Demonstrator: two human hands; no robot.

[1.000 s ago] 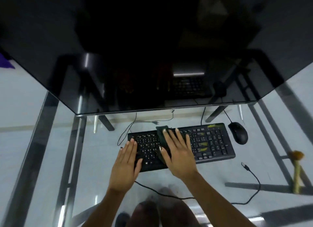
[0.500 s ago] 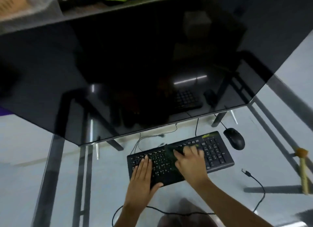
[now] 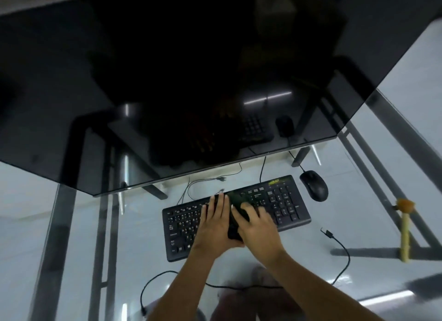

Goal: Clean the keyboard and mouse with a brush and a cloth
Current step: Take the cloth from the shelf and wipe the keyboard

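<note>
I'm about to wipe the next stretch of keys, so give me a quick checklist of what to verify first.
1. Cloth under right hand: ok, the fingers press it on the keys.
2. Left hand steadying the keyboard: ok, it rests flat on the keys.
3. Keyboard fully on the glass desk: ok.
4. Mouse out of the wiping path: ok, apart from the keyboard's right end.
5. Brush at hand: ok, on the desk at far right.
6. Keys already clean: cannot tell.

A black keyboard (image 3: 282, 205) lay slightly askew on the glass surface (image 3: 358, 215). A dark cloth (image 3: 235, 201) was spread over its middle keys. A black mouse (image 3: 313, 185) rested just beside its right end, corded. A brush could not be made out.
</note>
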